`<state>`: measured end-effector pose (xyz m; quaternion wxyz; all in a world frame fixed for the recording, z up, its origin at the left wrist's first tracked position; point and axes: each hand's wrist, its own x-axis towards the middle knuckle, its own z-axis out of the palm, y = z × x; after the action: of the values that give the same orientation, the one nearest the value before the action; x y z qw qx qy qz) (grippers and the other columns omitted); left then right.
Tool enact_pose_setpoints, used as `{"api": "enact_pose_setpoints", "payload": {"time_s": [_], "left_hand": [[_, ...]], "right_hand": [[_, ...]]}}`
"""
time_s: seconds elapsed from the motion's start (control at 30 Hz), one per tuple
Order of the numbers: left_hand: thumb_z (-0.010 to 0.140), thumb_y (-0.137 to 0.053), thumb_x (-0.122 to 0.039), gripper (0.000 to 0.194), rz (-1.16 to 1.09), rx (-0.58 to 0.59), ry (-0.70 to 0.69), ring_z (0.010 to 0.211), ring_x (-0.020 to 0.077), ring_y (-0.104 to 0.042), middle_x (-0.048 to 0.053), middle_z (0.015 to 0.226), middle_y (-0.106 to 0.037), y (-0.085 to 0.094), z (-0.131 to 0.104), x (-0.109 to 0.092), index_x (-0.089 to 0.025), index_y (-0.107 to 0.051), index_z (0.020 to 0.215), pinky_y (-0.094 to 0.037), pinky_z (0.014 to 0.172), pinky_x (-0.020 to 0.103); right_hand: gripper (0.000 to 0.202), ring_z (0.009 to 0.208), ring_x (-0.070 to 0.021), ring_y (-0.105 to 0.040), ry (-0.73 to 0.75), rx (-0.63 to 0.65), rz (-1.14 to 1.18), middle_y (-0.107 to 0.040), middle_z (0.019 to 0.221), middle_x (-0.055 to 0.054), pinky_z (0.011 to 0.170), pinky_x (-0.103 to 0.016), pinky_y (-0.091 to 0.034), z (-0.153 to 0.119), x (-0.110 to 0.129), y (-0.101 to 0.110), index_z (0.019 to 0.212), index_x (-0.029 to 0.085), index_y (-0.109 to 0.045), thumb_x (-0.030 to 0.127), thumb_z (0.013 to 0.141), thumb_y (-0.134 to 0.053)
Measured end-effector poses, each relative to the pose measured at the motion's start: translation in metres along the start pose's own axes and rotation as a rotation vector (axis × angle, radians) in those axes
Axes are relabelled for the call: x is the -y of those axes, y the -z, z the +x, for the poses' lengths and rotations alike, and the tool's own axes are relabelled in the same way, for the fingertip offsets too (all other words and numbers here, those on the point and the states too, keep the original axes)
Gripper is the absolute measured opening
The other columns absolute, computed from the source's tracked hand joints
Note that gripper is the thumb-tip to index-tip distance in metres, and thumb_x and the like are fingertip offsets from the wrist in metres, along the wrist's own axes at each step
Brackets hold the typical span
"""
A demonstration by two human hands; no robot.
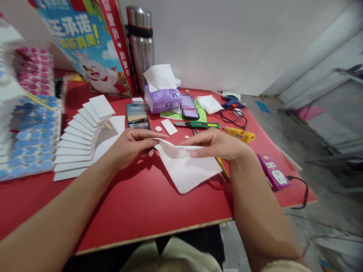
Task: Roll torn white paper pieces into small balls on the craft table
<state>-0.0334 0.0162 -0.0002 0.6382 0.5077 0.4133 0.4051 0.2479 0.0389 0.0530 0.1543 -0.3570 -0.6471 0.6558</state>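
Note:
A thin white sheet [190,170], like cloth or tissue, hangs between my two hands above the red table [136,215]. My left hand [138,145] pinches its upper left corner between thumb and fingers. Along the upper edge, my right hand [215,145] has the sheet between its thumb and fingers. The sheet's rounded lower corner droops toward me. Part of a red and yellow handled tool [217,184] shows beneath the sheet near my right wrist.
Fanned white cards [75,147] lie left, beside blue rolled pieces [34,147]. Behind my hands are a phone [137,116], a purple tissue pack [163,99], a steel flask [140,49] and a green cutter [204,125]. A purple power bank [273,172] sits right.

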Motion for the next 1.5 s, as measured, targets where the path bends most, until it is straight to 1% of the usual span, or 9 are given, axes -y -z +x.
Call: {"api": "enact_pose_setpoints", "payload": {"time_s": [0.07, 0.17, 0.4, 0.53, 0.7, 0.87, 1.03, 1.3, 1.5], "left_hand": [[0.08, -0.077, -0.024, 0.019, -0.027, 0.055, -0.019, 0.051, 0.0095, -0.054, 0.004, 0.059, -0.064, -0.001, -0.002, -0.002, -0.018, -0.085, 0.096, -0.033, 0.043, 0.018], [0.079, -0.078, -0.024, 0.016, -0.02, 0.16, -0.032, 0.05, 0.0092, -0.052, 0.006, 0.068, -0.067, -0.007, -0.006, -0.005, -0.018, -0.086, 0.092, -0.033, 0.043, 0.02], [0.084, -0.071, -0.025, 0.016, 0.067, 0.138, -0.024, 0.052, 0.0103, -0.052, 0.006, 0.075, -0.069, -0.01, -0.008, -0.003, -0.019, -0.083, 0.091, -0.038, 0.046, 0.021], [0.087, -0.069, -0.035, 0.023, 0.098, 0.145, -0.042, 0.054, 0.0098, -0.049, 0.006, 0.073, -0.067, -0.009, -0.005, -0.004, -0.016, -0.082, 0.091, -0.037, 0.048, 0.021], [0.085, -0.076, -0.037, 0.036, 0.295, 0.056, -0.016, 0.054, 0.0104, -0.052, 0.001, 0.071, -0.065, -0.015, -0.005, -0.007, -0.019, -0.074, 0.116, -0.037, 0.046, 0.019], [0.086, -0.075, -0.035, 0.023, 0.316, 0.064, -0.037, 0.059, 0.0132, -0.059, 0.005, 0.074, -0.069, -0.016, -0.005, -0.006, -0.015, -0.075, 0.096, -0.043, 0.051, 0.021], [0.091, -0.069, -0.032, 0.016, 0.46, 0.062, -0.255, 0.072, 0.0167, -0.066, 0.007, 0.082, -0.072, -0.016, -0.005, -0.004, -0.017, -0.077, 0.092, -0.05, 0.065, 0.025], [0.096, -0.06, -0.02, 0.016, 0.833, -0.007, -0.738, 0.094, 0.0198, -0.07, 0.01, 0.099, -0.075, -0.017, -0.005, 0.0, -0.02, -0.075, 0.098, -0.051, 0.084, 0.028], [0.091, -0.065, -0.021, 0.005, 0.84, -0.034, -0.688, 0.094, 0.0223, -0.07, 0.01, 0.098, -0.074, -0.018, -0.007, 0.001, -0.019, -0.069, 0.091, -0.053, 0.083, 0.031]], "right_hand": [[0.056, 0.1, -0.0254, -0.075, -0.021, 0.098, 0.149, -0.077, 0.118, -0.014, 0.078, -0.032, -0.061, 0.0, 0.0, 0.003, 0.125, 0.016, -0.072, 0.043, 0.078, -0.086], [0.06, 0.099, -0.0272, -0.076, -0.05, -0.035, 0.377, -0.077, 0.112, -0.017, 0.078, -0.038, -0.063, 0.013, -0.005, -0.009, 0.121, 0.014, -0.07, 0.063, 0.087, -0.07], [0.036, 0.076, -0.0133, -0.069, -0.043, 0.123, 0.389, -0.072, 0.087, -0.002, 0.074, -0.026, -0.057, 0.037, -0.009, -0.052, 0.11, 0.016, -0.07, 0.038, 0.084, -0.081], [0.026, 0.061, -0.0106, -0.061, -0.12, 0.062, 0.256, -0.062, 0.074, 0.003, 0.061, -0.024, -0.055, 0.032, -0.006, -0.051, 0.099, 0.015, -0.07, 0.033, 0.083, -0.08], [0.028, 0.052, -0.0101, -0.059, -0.179, 0.057, 0.186, -0.062, 0.06, 0.004, 0.056, -0.024, -0.053, 0.03, -0.007, -0.045, 0.085, 0.015, -0.063, 0.036, 0.082, -0.081], [0.037, 0.056, -0.0126, -0.063, -0.224, 0.048, 0.243, -0.066, 0.062, -0.001, 0.056, -0.025, -0.052, 0.031, -0.008, -0.045, 0.085, 0.013, -0.064, 0.042, 0.076, -0.086], [0.043, 0.051, -0.0046, -0.041, -0.249, -0.103, 0.294, -0.051, 0.062, 0.006, 0.046, -0.017, -0.033, 0.031, -0.006, -0.047, 0.087, 0.015, -0.066, 0.052, 0.077, -0.084], [0.027, 0.047, -0.0041, -0.016, -0.251, 0.057, 0.489, -0.023, 0.055, 0.012, 0.044, -0.017, -0.014, 0.031, -0.008, -0.04, 0.087, 0.014, -0.067, 0.041, 0.088, -0.073], [0.017, 0.044, -0.0048, -0.02, -0.169, -0.112, 0.323, -0.03, 0.05, 0.011, 0.042, -0.018, -0.016, 0.037, -0.011, -0.047, 0.078, 0.017, -0.062, 0.031, 0.086, -0.068]]}}
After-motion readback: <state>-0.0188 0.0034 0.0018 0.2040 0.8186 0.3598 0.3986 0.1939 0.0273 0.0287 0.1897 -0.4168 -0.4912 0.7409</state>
